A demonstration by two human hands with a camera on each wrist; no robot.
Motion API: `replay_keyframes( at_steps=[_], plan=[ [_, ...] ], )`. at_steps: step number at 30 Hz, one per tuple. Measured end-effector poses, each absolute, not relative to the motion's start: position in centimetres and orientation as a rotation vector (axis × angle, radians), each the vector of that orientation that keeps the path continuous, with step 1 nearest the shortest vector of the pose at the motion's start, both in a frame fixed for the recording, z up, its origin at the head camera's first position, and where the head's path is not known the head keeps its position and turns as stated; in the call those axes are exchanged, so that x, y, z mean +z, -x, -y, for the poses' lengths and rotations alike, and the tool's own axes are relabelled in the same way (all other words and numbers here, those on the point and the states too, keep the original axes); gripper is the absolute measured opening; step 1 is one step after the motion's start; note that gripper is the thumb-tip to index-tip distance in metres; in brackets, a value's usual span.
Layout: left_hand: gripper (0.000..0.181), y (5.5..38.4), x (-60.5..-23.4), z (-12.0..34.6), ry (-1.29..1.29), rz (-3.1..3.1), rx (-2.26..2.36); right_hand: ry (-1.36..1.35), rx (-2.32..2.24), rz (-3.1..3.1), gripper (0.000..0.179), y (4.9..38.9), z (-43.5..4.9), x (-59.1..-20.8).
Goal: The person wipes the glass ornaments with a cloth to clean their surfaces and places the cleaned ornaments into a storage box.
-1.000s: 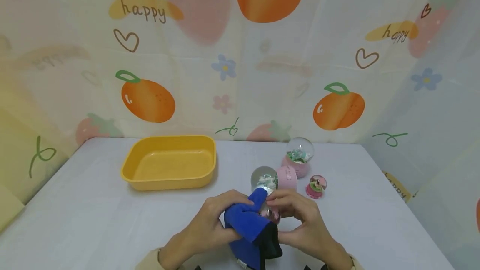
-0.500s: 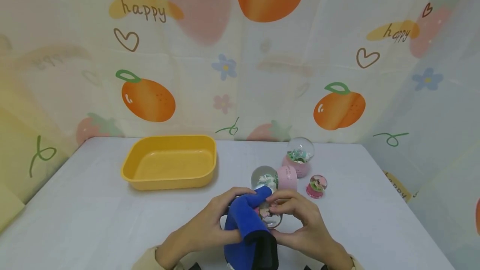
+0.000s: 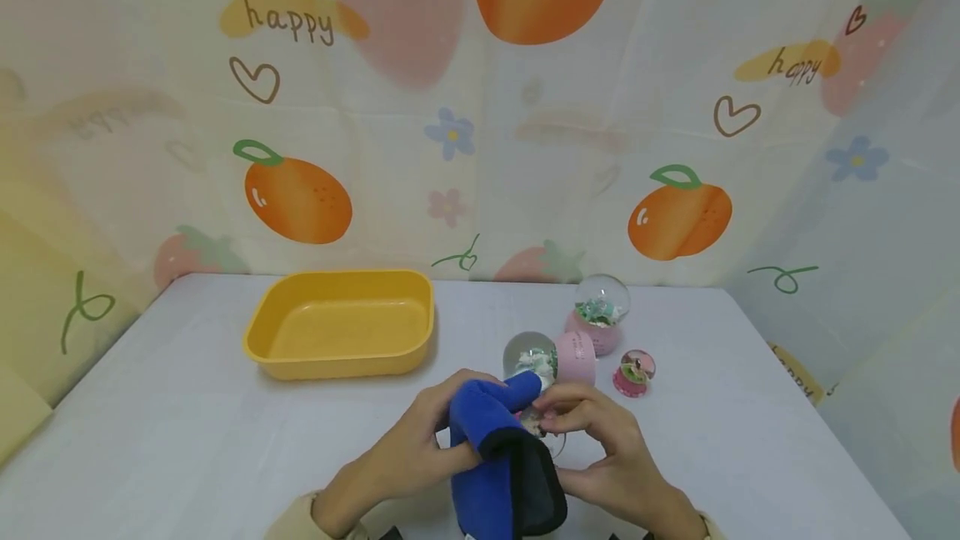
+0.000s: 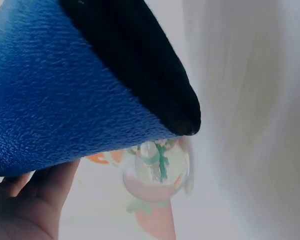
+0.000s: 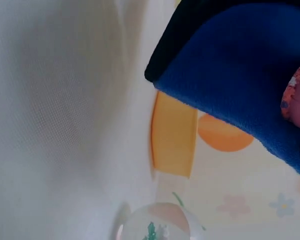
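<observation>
In the head view my left hand [image 3: 416, 444] grips a blue cloth [image 3: 483, 494] with black edging, its thumb lying over a fold. The cloth is bunched round one side of a small snow globe [image 3: 531, 421], whose pink part is mostly hidden. My right hand [image 3: 611, 452] holds this globe from the right, fingers above and thumb below. Blue cloth [image 4: 75, 95] fills much of the left wrist view, above part of the left hand [image 4: 32, 202]. Just beyond the hands lies a larger snow globe [image 3: 576, 357] on its side, its pink base pointing right.
Behind it stands another pink-based snow globe [image 3: 596, 332], upright. A tiny snow globe [image 3: 634, 373] with a deep pink base sits to its right. A yellow tray [image 3: 341, 367] is at the back left of the white table [image 3: 187, 440], before a fruit-printed curtain [image 3: 487, 157].
The cloth has shifted and refolded around the small globe, its black-edged flap changing shape. The held globe's clear dome has turned more into view than a second ago. Both hands stay nearly in place.
</observation>
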State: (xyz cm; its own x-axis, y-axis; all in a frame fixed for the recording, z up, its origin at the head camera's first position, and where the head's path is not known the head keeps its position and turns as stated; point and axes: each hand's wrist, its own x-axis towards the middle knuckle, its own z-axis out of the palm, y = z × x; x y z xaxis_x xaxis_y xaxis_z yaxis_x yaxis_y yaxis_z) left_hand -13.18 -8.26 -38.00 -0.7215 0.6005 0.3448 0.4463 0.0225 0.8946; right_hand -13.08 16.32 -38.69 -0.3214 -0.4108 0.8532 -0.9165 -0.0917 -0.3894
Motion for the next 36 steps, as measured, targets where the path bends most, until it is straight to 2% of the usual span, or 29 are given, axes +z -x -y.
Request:
replay_keyframes(
  at_steps=[6,12,19,26,30,36],
  plan=[
    [0.057,13.39,-37.95,8.50,-1.057,-2.092,1.725,-1.408,1.502,1.753,0.034,13.10,-16.57,-39.05],
    [0.058,13.29,-38.06,8.24,-1.216,-2.202,1.799,-1.302,1.506,1.875,0.040,12.74,-16.52,-38.99],
    [0.063,13.19,-38.25,8.02,-1.411,-2.419,1.780,-1.156,1.507,2.005,0.060,12.34,-16.51,-38.51],
    [0.066,13.03,-38.23,8.03,-1.499,-2.547,1.701,-1.120,1.585,2.043,0.054,12.22,-16.50,-38.32],
    [0.063,12.96,-38.25,7.99,-1.530,-2.552,1.691,-1.154,1.619,2.043,0.054,12.27,-16.54,-38.32],
    [0.047,13.28,-38.31,7.98,-1.498,-2.481,1.812,-1.265,1.621,1.995,0.057,12.27,-16.46,-38.58]
  ],
)
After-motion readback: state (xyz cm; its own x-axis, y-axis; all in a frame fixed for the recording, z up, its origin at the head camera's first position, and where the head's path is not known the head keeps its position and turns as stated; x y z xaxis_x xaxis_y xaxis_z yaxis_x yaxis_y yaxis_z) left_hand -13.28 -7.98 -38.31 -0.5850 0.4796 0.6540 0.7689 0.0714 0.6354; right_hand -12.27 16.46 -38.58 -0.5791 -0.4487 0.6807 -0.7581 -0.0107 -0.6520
